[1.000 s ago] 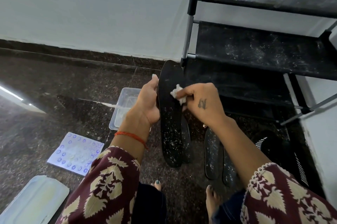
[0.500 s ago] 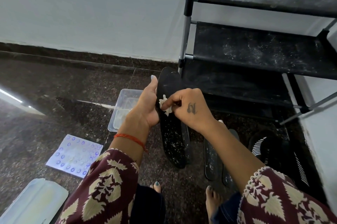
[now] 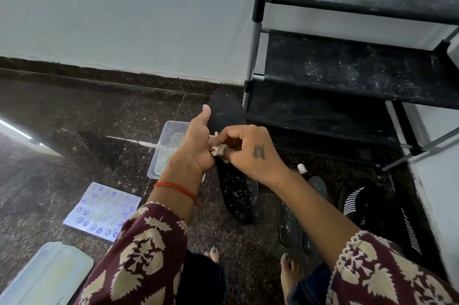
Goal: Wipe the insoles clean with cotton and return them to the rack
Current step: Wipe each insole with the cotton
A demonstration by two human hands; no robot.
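Single head-worn wide-angle view, looking forward and steeply down over the person's own forearms to the dark speckled floor (image 3: 74, 130), with bare toes at the bottom edge. Both hands meet close under the lens near frame centre, left hand (image 3: 196, 145) and right hand (image 3: 248, 150), around a black insole (image 3: 231, 180). The white wall (image 3: 124, 6) fills the upper left, the black shoe rack (image 3: 347, 68) rises at the upper right, straight edges bow with the lens; no second view shares the scene.
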